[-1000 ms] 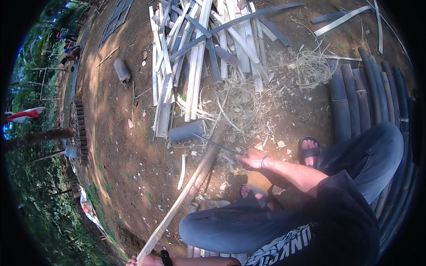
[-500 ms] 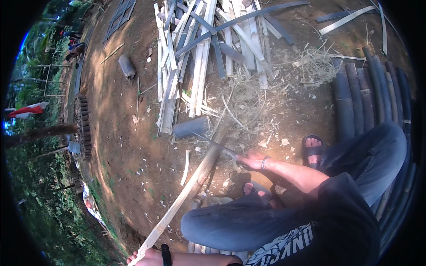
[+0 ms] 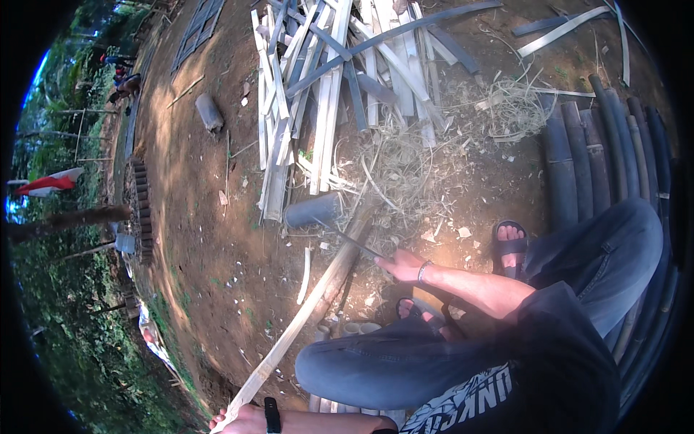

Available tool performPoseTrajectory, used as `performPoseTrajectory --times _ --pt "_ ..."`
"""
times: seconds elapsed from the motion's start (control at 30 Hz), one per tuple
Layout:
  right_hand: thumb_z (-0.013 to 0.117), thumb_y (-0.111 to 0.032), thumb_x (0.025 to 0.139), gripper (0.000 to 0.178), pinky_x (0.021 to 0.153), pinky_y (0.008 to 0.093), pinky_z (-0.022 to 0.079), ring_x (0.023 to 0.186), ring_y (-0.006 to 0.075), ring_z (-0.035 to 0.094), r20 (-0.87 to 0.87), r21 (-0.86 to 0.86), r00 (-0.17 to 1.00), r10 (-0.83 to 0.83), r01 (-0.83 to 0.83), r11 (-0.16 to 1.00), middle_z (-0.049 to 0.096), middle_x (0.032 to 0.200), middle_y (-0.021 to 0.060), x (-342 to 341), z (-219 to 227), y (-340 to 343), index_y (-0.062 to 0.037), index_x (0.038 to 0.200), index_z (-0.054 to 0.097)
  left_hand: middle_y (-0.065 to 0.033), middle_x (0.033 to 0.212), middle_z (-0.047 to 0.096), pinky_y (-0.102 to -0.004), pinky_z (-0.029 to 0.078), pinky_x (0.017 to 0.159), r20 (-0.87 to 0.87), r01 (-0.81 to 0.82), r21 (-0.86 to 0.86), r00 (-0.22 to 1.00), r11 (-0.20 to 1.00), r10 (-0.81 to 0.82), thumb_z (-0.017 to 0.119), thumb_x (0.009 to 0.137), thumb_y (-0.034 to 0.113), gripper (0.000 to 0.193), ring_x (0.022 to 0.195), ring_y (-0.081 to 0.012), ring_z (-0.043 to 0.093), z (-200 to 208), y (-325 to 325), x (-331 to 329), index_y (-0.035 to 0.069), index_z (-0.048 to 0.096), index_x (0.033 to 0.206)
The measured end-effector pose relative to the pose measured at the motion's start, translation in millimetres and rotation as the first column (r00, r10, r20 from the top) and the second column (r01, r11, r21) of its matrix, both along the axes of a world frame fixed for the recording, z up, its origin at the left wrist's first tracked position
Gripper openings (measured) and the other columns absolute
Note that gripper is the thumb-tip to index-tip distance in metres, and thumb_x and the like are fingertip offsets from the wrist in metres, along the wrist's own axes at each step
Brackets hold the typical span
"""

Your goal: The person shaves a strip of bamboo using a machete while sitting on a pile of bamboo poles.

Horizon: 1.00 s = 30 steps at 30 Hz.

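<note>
My left hand (image 3: 242, 419), at the bottom edge, is closed round the near end of a long pale split-bamboo strip (image 3: 278, 352). The strip slants up and to the right, away from me, and its far part lies along a darker length of wood (image 3: 366, 215) on the ground. My right hand (image 3: 402, 266) grips a long-bladed knife (image 3: 352, 239), its fingers wrapped round the handle. The blade crosses the strip near its far part and points to the upper left. Whether the edge cuts into the strip, I cannot tell.
A heap of split bamboo strips (image 3: 329, 108) lies ahead, with curly shavings (image 3: 412, 170) beside it. A short dark bamboo piece (image 3: 313, 210) lies just past the blade. Dark bamboo poles (image 3: 560, 170) lie at the right. My sandalled foot (image 3: 510, 247) stands near my right hand.
My right hand has moved slightly left and toward me with the knife, which still crosses the strip. My left hand has stayed nearly in place on the strip.
</note>
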State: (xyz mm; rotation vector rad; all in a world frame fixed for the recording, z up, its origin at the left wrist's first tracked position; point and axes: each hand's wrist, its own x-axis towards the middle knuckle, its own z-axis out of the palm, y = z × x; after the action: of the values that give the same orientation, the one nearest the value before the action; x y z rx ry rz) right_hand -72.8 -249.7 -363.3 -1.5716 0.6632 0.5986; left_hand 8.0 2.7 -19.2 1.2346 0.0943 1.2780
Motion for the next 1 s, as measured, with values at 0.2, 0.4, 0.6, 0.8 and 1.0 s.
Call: performPoseTrajectory --times 0.2,0.4,0.6,0.8,1.0 --pt "0.045 -0.064 0.087 0.077 0.065 0.0463 0.047 0.061 0.0311 0.060 -0.078 0.010 0.987 -0.142 0.143 0.990 0.057 0.061 0.0197 -8 -21 -26 0.0072 0.062 0.057 -0.0009 0.067 0.043 -0.0283 0.038 0.057 -0.019 -0.018 -0.028 1.000 0.999 0.017 0.049 0.093 0.049 0.043 0.061 -0.0155 0.043 -1 -2 5 0.008 0.049 0.081" --pt "0.044 -0.065 0.087 0.077 0.070 0.0450 0.047 0.069 0.0340 0.063 0.023 -0.049 1.000 -0.013 0.014 0.999 0.059 0.068 0.0238 -8 -26 -34 0.0079 0.065 0.058 -0.0008 0.067 0.043 -0.0278 0.038 0.057 -0.059 -0.042 -0.047 0.998 0.998 0.039 0.049 0.094 0.049 0.044 0.061 -0.0152 0.042 -6 0 12 0.007 0.049 0.081" --pt "0.045 -0.067 0.085 0.081 0.074 0.0449 0.049 0.079 0.0384 0.065 0.007 -0.029 0.994 0.112 -0.111 0.993 0.064 0.078 0.0262 -13 -5 -27 0.0109 0.072 0.061 -0.0007 0.068 0.042 -0.0274 0.038 0.057 -0.068 -0.076 -0.081 0.995 0.994 0.071 0.049 0.094 0.050 0.044 0.060 -0.0148 0.041 -7 12 14 0.007 0.048 0.081" --pt "0.046 -0.065 0.085 0.076 0.075 0.0458 0.049 0.081 0.0381 0.066 -0.039 -0.153 0.979 -0.202 0.194 0.969 0.065 0.081 0.0266 2 -33 -64 0.0088 0.079 0.066 -0.0007 0.068 0.042 -0.0269 0.037 0.057 -0.044 -0.078 -0.148 0.996 0.986 0.072 0.048 0.094 0.050 0.045 0.060 -0.0145 0.041 -5 43 19 0.007 0.048 0.081" --pt "0.047 -0.065 0.084 0.076 0.069 0.0459 0.048 0.070 0.0371 0.065 0.184 -0.291 0.951 -0.247 0.292 0.911 0.064 0.072 0.0252 9 61 -116 0.0082 0.072 0.065 0.0013 0.058 0.035 -0.0245 0.032 0.048 -0.093 0.300 -0.487 0.916 0.820 -0.390 0.052 0.090 0.055 0.047 0.052 -0.0112 0.037 -6 87 12 0.010 0.043 0.082"
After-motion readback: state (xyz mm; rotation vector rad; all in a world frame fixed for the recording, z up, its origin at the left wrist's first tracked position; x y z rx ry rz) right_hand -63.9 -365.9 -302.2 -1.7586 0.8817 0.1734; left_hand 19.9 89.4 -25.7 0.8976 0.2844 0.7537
